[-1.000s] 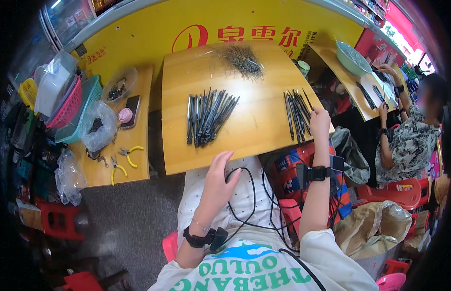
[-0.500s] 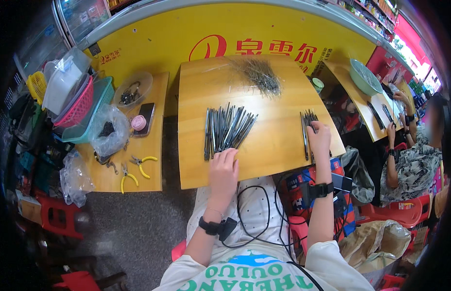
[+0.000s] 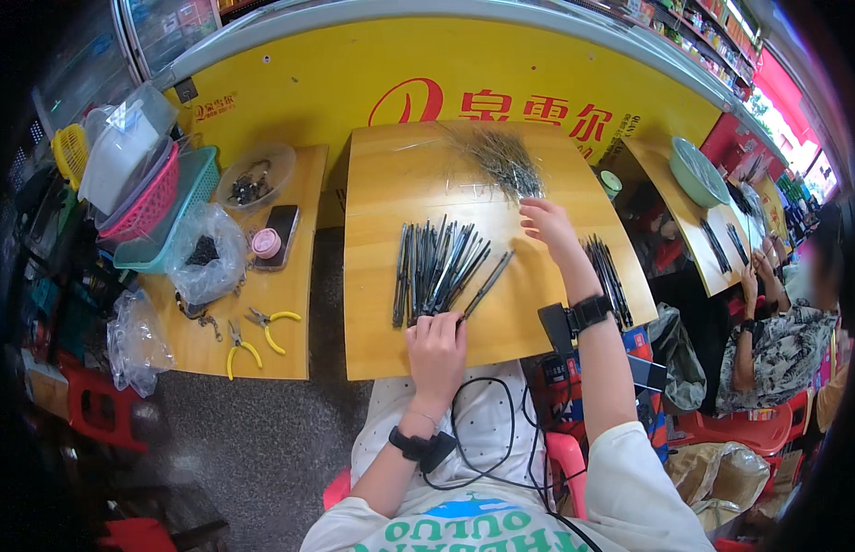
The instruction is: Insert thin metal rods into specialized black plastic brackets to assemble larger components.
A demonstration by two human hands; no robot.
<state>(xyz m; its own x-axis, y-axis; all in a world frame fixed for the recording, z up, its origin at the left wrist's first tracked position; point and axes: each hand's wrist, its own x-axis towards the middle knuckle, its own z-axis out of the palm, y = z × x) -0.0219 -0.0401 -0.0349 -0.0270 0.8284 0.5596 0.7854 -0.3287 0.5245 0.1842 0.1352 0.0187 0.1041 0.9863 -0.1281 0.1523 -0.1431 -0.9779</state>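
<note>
**Right hand moved from the right bundle of dark sticks toward the wire bunch**

Since the earlier frame, the right hand has left the sticks at the right of the desk and reached the upper centre. The left hand remains at the lower ends of the left bundle of dark sticks, where a single stick now slants apart to the right.

Surroundings: a yellow panel closes off the top of the frame. At left, a side desk bears two yellow-handled pliers, a phone, a pink jar and a clear bag with dark contents; a pink basket is stacked at upper left. At far right, a co-worker sits near a pale green bowl. The right forearm, with its black wristband, passes just beside the right bundle and crosses the desk's lower right.

Grip: the right grip is loosely spread, fingers apart, just below the wire bunch; contact cannot be told. The left grip is bent at the slanting stick's lower end; whether it is closed on it cannot be told.
</note>
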